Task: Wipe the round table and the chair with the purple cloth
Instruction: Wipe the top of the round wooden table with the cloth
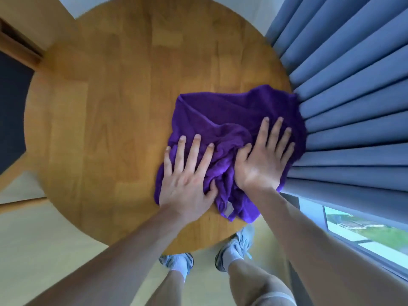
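A crumpled purple cloth (223, 120) lies on the right part of the round wooden table (110, 129), reaching its right edge. My left hand (187, 177) presses flat on the cloth's near left part, fingers straight and spread. My right hand (262, 157) presses flat on the cloth's right part, close beside the left. A wooden chair (15, 102) with a dark seat stands at the table's left side, partly cut off by the frame.
Blue pleated curtains (353, 102) hang right against the table's right edge. Below them is a window (364, 235). My legs and shoes (234, 248) stand on the pale floor at the table's near edge.
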A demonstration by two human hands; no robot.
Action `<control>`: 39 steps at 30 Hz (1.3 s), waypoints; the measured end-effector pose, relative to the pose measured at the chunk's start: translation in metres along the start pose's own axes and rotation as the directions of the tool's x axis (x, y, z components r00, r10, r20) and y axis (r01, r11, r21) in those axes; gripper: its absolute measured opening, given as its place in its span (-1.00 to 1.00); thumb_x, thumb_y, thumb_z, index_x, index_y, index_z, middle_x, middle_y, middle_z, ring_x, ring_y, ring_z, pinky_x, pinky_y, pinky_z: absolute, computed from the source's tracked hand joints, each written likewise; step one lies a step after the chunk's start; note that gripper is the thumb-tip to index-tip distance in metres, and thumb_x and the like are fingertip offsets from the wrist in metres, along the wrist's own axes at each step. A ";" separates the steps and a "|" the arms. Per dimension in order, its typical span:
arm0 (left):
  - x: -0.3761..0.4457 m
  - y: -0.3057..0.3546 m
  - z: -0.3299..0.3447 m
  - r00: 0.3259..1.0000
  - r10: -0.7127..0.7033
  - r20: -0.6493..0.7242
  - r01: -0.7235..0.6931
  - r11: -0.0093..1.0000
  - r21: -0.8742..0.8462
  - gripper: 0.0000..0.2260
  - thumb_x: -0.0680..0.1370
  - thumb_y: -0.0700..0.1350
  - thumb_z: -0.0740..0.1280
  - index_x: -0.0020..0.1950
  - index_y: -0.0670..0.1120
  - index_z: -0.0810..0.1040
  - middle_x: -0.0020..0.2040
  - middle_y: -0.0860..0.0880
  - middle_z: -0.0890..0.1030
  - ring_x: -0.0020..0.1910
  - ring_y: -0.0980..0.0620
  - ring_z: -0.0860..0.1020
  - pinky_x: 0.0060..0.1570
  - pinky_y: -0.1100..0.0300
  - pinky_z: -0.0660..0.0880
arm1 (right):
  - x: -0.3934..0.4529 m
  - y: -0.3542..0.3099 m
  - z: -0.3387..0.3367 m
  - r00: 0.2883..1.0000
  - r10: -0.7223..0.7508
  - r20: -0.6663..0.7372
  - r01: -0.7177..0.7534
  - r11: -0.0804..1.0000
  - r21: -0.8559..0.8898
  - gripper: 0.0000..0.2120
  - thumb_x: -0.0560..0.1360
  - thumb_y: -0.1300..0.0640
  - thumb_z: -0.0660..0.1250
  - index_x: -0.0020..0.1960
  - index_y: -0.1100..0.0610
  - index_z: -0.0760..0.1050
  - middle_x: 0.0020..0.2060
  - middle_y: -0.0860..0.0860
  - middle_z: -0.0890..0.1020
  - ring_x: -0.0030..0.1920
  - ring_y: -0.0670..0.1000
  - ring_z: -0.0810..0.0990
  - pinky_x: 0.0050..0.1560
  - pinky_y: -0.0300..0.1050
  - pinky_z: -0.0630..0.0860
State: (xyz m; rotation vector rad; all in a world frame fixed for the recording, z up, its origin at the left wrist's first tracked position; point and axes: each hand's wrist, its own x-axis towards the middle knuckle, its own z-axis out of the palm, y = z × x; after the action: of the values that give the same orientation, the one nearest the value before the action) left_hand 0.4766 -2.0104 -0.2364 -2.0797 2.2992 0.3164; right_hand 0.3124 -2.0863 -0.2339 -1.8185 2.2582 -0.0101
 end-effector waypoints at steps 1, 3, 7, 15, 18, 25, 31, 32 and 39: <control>0.000 -0.005 0.000 0.998 0.062 -0.005 -0.062 0.998 0.005 -0.23 0.49 0.22 0.20 0.67 0.03 0.12 0.69 -0.12 0.05 0.67 -0.24 -0.03 0.59 -0.30 -0.06 | 0.002 0.003 -0.002 0.995 -0.093 0.023 0.094 0.995 -0.041 -0.23 0.49 -0.07 -0.04 0.67 0.10 -0.04 0.66 0.12 -0.07 0.64 0.23 -0.10 0.60 0.26 -0.12; 0.009 -0.020 -0.002 0.976 0.219 -0.011 -0.219 0.976 0.008 -0.23 0.47 0.23 0.26 0.65 0.01 0.19 0.68 -0.14 0.10 0.66 -0.25 0.01 0.58 -0.31 -0.03 | 0.013 0.007 -0.006 0.951 -0.301 0.072 0.308 0.945 -0.111 -0.23 0.49 -0.06 0.00 0.66 0.16 -0.01 0.66 0.12 -0.06 0.64 0.20 -0.09 0.60 0.26 -0.09; 0.046 -0.062 -0.010 0.824 0.565 0.036 -0.566 0.824 0.029 -0.30 0.49 0.25 0.29 0.57 0.01 0.29 0.66 -0.12 0.19 0.66 -0.21 0.07 0.57 -0.30 0.06 | 0.051 0.014 -0.018 0.724 -0.661 0.196 0.689 0.709 -0.153 -0.24 0.46 -0.04 0.07 0.62 0.21 0.15 0.66 0.12 0.00 0.65 0.16 -0.03 0.59 0.24 0.04; 0.114 -0.038 -0.029 0.999 0.035 0.012 -0.035 0.999 0.017 -0.24 0.44 0.19 0.21 0.65 0.08 0.17 0.69 -0.06 0.10 0.67 -0.18 0.02 0.61 -0.23 -0.03 | 0.105 -0.044 -0.016 0.988 -0.150 -0.039 0.151 0.988 0.032 -0.27 0.49 -0.02 0.06 0.65 0.02 0.09 0.66 0.00 0.06 0.64 0.12 0.02 0.61 0.20 -0.03; 0.123 -0.007 -0.031 0.957 -0.291 -0.015 0.289 0.954 -0.075 -0.26 0.49 0.16 0.14 0.68 0.06 0.11 0.70 -0.08 0.06 0.67 -0.20 -0.02 0.61 -0.24 -0.06 | 0.119 -0.060 -0.016 0.994 -0.102 -0.040 0.105 0.993 0.062 -0.29 0.50 -0.04 0.02 0.65 0.06 0.09 0.66 0.06 0.06 0.63 0.16 0.02 0.60 0.26 -0.03; 0.159 -0.089 -0.042 0.941 0.338 0.027 -0.339 0.939 0.049 -0.36 0.56 0.25 0.16 0.58 -0.01 0.27 0.64 -0.13 0.23 0.64 -0.23 0.11 0.60 -0.23 -0.04 | 0.206 -0.077 -0.029 0.808 -0.584 0.079 0.589 0.807 -0.054 -0.27 0.49 -0.08 0.02 0.65 0.04 0.06 0.66 0.06 0.05 0.64 0.16 -0.02 0.61 0.22 -0.04; 0.215 -0.144 -0.053 0.837 0.541 0.079 -0.547 0.830 0.107 -0.41 0.56 0.26 0.16 0.54 0.03 0.34 0.59 -0.11 0.34 0.63 -0.19 0.16 0.60 -0.13 -0.09 | 0.247 -0.100 -0.033 0.504 -0.825 0.256 0.864 0.478 -0.161 -0.29 0.51 0.00 0.00 0.64 0.17 0.07 0.66 0.06 0.05 0.64 0.12 -0.01 0.61 0.16 -0.02; 0.215 -0.143 -0.052 0.881 0.470 0.050 -0.473 0.875 0.098 -0.40 0.56 0.26 0.16 0.55 0.04 0.32 0.62 -0.09 0.30 0.64 -0.17 0.13 0.60 -0.12 -0.09 | 0.250 -0.107 -0.033 0.537 -0.809 0.239 0.843 0.517 -0.146 -0.29 0.52 0.00 0.00 0.65 0.16 0.06 0.66 0.05 0.05 0.64 0.10 -0.01 0.61 0.15 -0.03; 0.225 -0.108 -0.056 0.911 -0.406 -0.075 0.387 0.903 -0.186 -0.35 0.59 0.15 0.01 0.68 0.01 0.06 0.70 -0.09 0.04 0.67 -0.20 -0.04 0.61 -0.23 -0.12 | 0.207 -0.198 -0.004 0.994 -0.059 -0.087 0.071 0.986 0.148 -0.33 0.55 -0.03 -0.03 0.66 0.03 0.07 0.66 0.02 0.05 0.65 0.11 -0.04 0.60 0.19 -0.18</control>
State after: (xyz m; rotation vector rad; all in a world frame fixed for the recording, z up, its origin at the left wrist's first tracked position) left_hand 0.5655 -2.2502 -0.2310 -2.6438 1.8836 0.3957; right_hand 0.4613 -2.3309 -0.2368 -1.8418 2.1849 -0.2656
